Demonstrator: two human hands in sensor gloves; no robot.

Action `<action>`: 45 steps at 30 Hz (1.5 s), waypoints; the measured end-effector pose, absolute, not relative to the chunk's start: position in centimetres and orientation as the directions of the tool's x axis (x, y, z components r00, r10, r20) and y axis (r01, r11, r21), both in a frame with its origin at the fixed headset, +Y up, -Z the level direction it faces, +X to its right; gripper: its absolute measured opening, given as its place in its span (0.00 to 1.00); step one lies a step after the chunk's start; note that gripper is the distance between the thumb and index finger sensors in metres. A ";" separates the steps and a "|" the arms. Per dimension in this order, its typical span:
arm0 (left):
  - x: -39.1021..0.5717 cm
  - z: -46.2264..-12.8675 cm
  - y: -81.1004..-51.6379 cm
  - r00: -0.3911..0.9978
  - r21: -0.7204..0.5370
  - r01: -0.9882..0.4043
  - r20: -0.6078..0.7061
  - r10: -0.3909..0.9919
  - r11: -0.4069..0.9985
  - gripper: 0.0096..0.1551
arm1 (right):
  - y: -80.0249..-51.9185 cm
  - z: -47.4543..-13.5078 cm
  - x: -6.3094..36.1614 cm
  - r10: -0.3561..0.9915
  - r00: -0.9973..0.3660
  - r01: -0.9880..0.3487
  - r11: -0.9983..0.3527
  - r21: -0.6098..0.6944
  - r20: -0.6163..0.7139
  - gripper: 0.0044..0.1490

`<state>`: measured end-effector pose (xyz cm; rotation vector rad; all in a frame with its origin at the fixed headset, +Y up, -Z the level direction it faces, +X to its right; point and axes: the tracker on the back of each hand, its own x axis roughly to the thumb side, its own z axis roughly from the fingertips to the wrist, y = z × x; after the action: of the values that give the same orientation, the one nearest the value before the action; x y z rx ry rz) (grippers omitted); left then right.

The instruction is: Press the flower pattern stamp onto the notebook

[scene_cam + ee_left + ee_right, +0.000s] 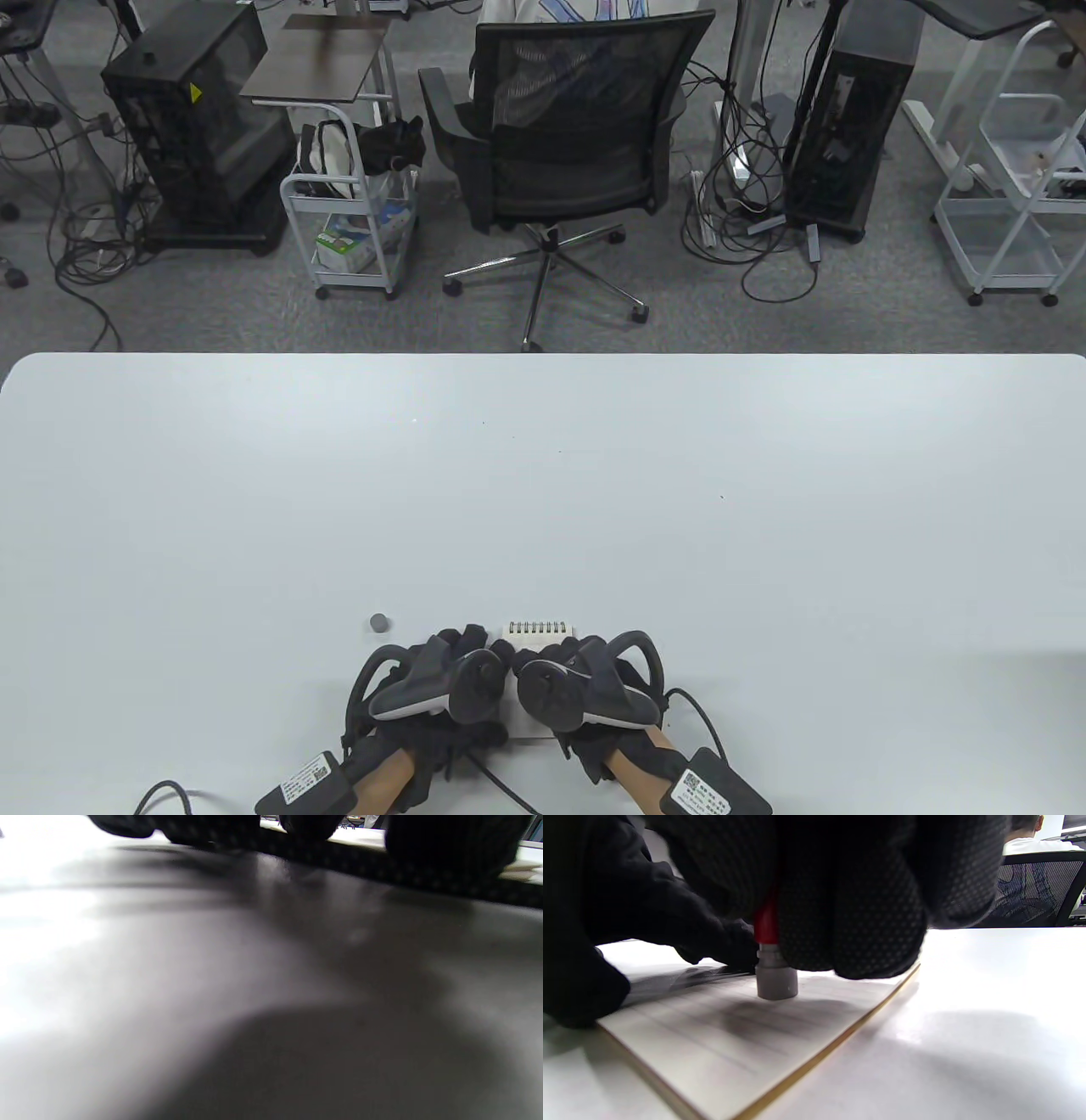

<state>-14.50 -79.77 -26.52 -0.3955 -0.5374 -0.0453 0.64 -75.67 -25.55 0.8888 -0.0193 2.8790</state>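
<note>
While the stamp is standing upright with its grey base on the lined page of the notebook, we are judging the task to be at its pressing step, close to completion. We are gripping the stamp's red upper body with the right hand, whose gloved fingers are closing around it from above; the base appears to be touching the paper, though we cannot tell how firmly it is bearing down. We are resting the left hand at the notebook's left side, apparently steadying it, but the left wrist view is showing only dark fingertips low over the table, so we cannot tell whether that hand is gripping anything. The notebook is lying flat, its spiral binding along its far edge, and both hands are covering most of it in the table view. A small grey cap is sitting on the table to the left of the notebook, apart from it. What we are still expecting: lifting the stamp straight off the page and confirming a flower print, which is not visible at present.
</note>
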 end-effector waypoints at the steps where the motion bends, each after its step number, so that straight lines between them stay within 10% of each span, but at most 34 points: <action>1: -14.5 -26.5 -79.8 0.860 -0.355 0.145 0.507 0.060 0.924 0.55 | -75.6 -25.6 0.6 0.117 -0.820 -0.119 -0.992 0.033 0.560 0.27; 45: -14.4 -26.5 -79.8 0.859 -0.356 0.148 0.508 0.058 0.923 0.55 | -73.5 -25.3 2.3 0.110 -0.836 -0.130 -0.992 0.000 0.537 0.27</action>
<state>-14.43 -79.80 -26.49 -0.3976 -0.5385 -0.0487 2.28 -73.45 -25.32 0.8436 -0.0552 2.8956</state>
